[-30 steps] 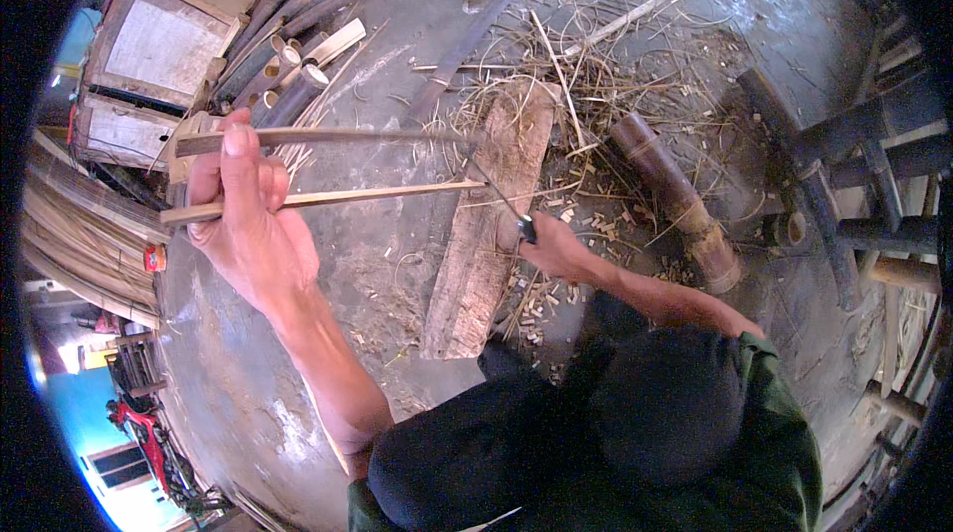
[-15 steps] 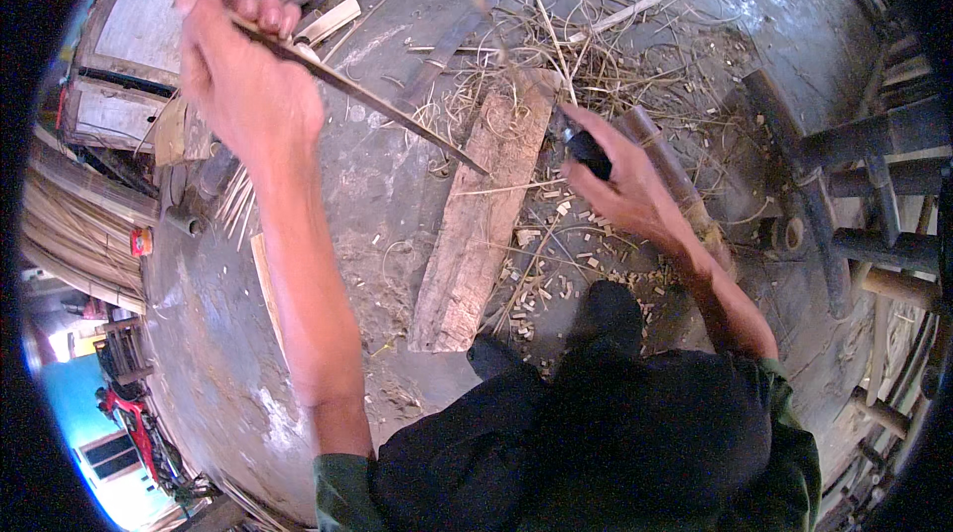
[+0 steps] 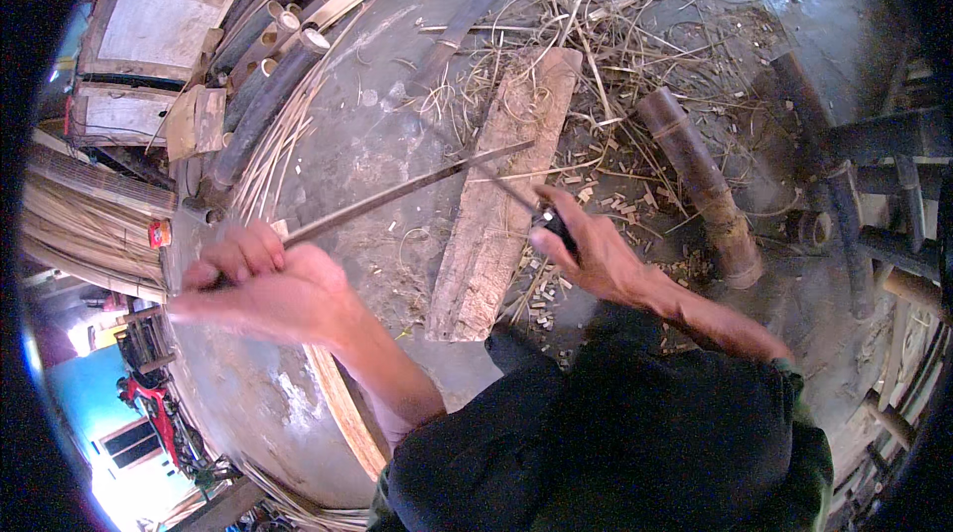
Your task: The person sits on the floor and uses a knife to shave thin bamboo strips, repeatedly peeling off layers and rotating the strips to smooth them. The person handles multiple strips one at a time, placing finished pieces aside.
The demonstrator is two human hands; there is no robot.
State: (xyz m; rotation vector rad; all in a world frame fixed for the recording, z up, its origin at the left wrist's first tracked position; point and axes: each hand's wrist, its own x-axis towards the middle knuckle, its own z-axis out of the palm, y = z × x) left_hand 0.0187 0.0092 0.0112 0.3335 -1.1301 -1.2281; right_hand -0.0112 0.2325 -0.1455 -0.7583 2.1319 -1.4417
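My left hand (image 3: 273, 279) is closed around one end of a long, narrow bamboo strip (image 3: 397, 185). The strip slants up to the right, its far end over a rough wooden plank (image 3: 467, 269) lying on the floor. In my right hand (image 3: 601, 252) is the black handle of a knife (image 3: 556, 226), gripped just right of the plank. Its thin blade points up and left, blurred toward the tip, and crosses the strip near the strip's far end. Whether the edge touches the strip I cannot tell.
Curled shavings (image 3: 615, 46) and small cut chips (image 3: 635, 195) litter the floor beyond and right of the plank. A thick bamboo piece (image 3: 695, 175) lies at right, near a dark bamboo frame (image 3: 844, 195). Bamboo tubes (image 3: 268, 95) and thin strips (image 3: 283, 150) lie at far left.
My left hand has come down and nearer, swinging the strip from sloping down rightward to sloping up rightward. My right hand has moved slightly left and nearer, the knife blade now across the strip.
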